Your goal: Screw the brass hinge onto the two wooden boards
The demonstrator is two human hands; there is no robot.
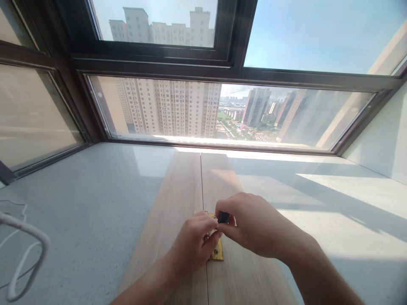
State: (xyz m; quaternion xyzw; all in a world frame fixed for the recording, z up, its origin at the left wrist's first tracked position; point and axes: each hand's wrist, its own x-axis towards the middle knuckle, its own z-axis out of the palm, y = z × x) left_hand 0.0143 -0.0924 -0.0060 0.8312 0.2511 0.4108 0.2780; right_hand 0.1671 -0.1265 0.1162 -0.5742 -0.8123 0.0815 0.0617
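Note:
Two pale wooden boards (171, 199) lie side by side, with a narrow dark seam between them. A brass-coloured hinge (217, 253) sits across that seam, partly covered by my fingers; a screw shows in its near part. My right hand (254, 222) is closed around the black handle (224, 217) of what looks like a screwdriver, its shaft hidden. Right beside it, my left hand (197, 237) pinches with thumb and fingers over the hinge, its fingertips meeting those of my right hand. Whatever lies between the left fingertips is too small to make out.
The boards rest on a pale speckled sill (104, 212). A white curved bar (34, 231) and thin white cables (15, 235) are at the left edge. Beyond stands a dark-framed window (197, 144), with tall buildings outside. Sunlight and shadow cross the right side.

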